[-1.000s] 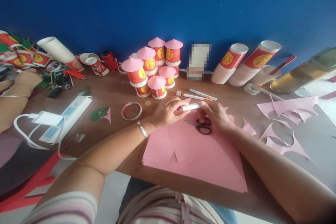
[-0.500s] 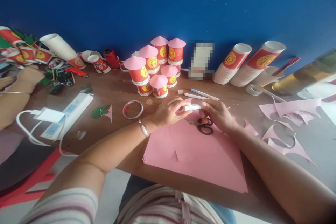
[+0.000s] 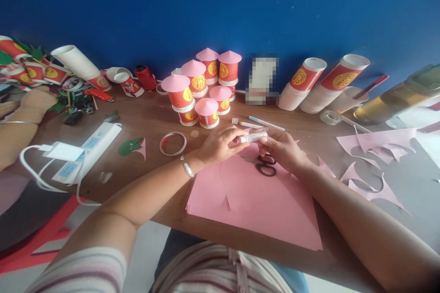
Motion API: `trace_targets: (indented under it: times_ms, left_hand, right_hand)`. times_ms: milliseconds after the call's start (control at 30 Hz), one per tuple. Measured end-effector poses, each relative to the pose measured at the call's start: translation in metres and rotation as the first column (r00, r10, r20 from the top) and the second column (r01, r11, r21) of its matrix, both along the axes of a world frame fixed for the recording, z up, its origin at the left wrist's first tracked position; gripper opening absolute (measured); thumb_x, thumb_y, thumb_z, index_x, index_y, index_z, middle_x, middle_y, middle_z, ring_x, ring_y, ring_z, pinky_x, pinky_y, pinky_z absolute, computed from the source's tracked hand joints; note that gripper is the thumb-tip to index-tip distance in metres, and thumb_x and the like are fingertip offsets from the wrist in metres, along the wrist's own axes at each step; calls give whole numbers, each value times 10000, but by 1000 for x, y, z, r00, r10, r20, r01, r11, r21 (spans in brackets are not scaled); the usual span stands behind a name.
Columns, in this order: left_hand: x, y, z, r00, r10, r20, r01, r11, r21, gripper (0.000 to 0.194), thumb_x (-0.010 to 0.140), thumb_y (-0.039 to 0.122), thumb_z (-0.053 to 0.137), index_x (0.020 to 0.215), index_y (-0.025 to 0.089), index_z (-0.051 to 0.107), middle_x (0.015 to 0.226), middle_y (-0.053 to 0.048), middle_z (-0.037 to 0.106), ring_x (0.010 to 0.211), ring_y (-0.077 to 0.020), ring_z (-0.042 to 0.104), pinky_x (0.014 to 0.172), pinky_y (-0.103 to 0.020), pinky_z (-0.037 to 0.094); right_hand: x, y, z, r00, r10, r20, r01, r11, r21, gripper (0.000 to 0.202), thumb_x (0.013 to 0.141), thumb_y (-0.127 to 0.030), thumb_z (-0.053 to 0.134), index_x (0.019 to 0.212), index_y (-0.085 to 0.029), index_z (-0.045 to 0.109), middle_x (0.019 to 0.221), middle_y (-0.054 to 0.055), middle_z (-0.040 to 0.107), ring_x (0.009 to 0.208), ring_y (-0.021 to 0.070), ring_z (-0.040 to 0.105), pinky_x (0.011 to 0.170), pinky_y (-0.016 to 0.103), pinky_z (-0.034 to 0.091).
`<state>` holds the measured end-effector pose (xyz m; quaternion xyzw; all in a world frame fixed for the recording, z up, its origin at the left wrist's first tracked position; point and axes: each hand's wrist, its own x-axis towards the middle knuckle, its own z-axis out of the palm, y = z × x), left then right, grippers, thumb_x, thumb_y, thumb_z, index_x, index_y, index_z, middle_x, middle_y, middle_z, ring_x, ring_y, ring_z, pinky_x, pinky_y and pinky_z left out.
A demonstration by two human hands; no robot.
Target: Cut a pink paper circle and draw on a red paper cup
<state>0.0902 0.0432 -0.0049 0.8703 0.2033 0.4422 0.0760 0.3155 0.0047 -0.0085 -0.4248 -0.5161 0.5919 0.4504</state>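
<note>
Soft daylight, hazy glare lower right, edges stretched.

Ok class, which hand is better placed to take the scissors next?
Probably the right hand: it is nearer the scissors, by their black handles, than the left hand; both hold the white tube.

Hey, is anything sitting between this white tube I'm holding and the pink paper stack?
Yes, partly: the black-handled scissors lie on the far part of the pink paper stack, close to your right hand and the white tube. Nothing visible blocks the near part.
</note>
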Motion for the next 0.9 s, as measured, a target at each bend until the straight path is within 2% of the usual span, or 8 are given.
trace_targets:
  times_ms: [167, 300, 400, 467, 567, 667, 767, 900]
  left_hand:
    - [-9, 3, 4, 996, -40, -81, 14, 955, -297, 673, 835, 503, 780, 1361, 184, 508, 1066, -69, 766, 773, -137, 686, 701, -266, 571]
    - [-28, -2, 13, 990, 27, -137, -54, 979, -197, 330, 929, 321, 672, 1209, 175, 572, 917, -25, 753, 682, -112, 635, 658, -250, 529]
    - [-42, -13, 16, 966, -94, -240, 96, 995, 0, 129, 921, 240, 659, 1040, 197, 639, 899, -25, 732, 768, -134, 672, 688, -256, 529]
    - [-47, -22, 12, 931, -174, -320, 215, 972, 99, 127, 908, 209, 668, 1034, 197, 662, 921, -34, 732, 821, -149, 691, 720, -267, 546]
    - [-51, -32, 3, 905, -221, -365, 288, 947, 141, 126, 905, 213, 678, 1027, 182, 681, 913, -55, 721, 806, -166, 679, 687, -291, 550]
    - [-54, -37, -3, 886, -260, -384, 325, 939, 115, 80, 911, 219, 678, 970, 166, 693, 933, -77, 724, 840, -180, 674, 749, -328, 571]
    - [-58, -36, -3, 881, -248, -402, 310, 946, 94, 66, 926, 220, 657, 900, 173, 695, 901, -64, 725, 845, -181, 673, 750, -328, 566]
    - [-59, -34, -3, 882, -223, -414, 280, 956, 82, 93, 944, 233, 637, 882, 188, 688, 871, -44, 717, 840, -173, 666, 752, -317, 541]
  right_hand:
    - [-4, -2, 8, 979, -172, -110, 187, 972, 140, 356, 747, -479, 878, 870, -203, 689, 781, 8, 703, 590, 115, 563, 535, 267, 480]
    - [-8, -11, 21, 971, -235, 45, 210, 927, 311, 275, 833, -477, 812, 888, -226, 714, 859, 31, 718, 744, 163, 656, 626, 293, 536]
    - [-15, -19, 29, 946, -245, 213, 141, 901, 410, 313, 830, -526, 801, 881, -226, 732, 941, 48, 709, 816, 180, 669, 677, 306, 571]
    - [-19, -25, 32, 939, -193, 283, 50, 896, 442, 327, 854, -544, 771, 869, -220, 731, 905, 46, 698, 806, 177, 665, 683, 301, 581]
    - [-21, -36, 31, 955, -118, 273, 7, 926, 377, 355, 863, -559, 757, 918, -211, 716, 867, 41, 688, 754, 168, 663, 656, 292, 583]
    - [-19, -50, 25, 990, -20, 141, 3, 993, 122, 380, 898, -577, 711, 979, -208, 673, 858, 42, 700, 716, 171, 685, 644, 300, 588]
    - [-18, -63, 18, 1000, -13, 24, 14, 998, -54, 379, 955, -587, 624, 978, -210, 656, 902, 54, 712, 818, 193, 706, 753, 339, 607]
    - [-18, -73, 18, 999, -10, 30, 11, 1000, -19, 376, 973, -578, 595, 963, -208, 664, 1006, 81, 716, 953, 224, 674, 893, 400, 572]
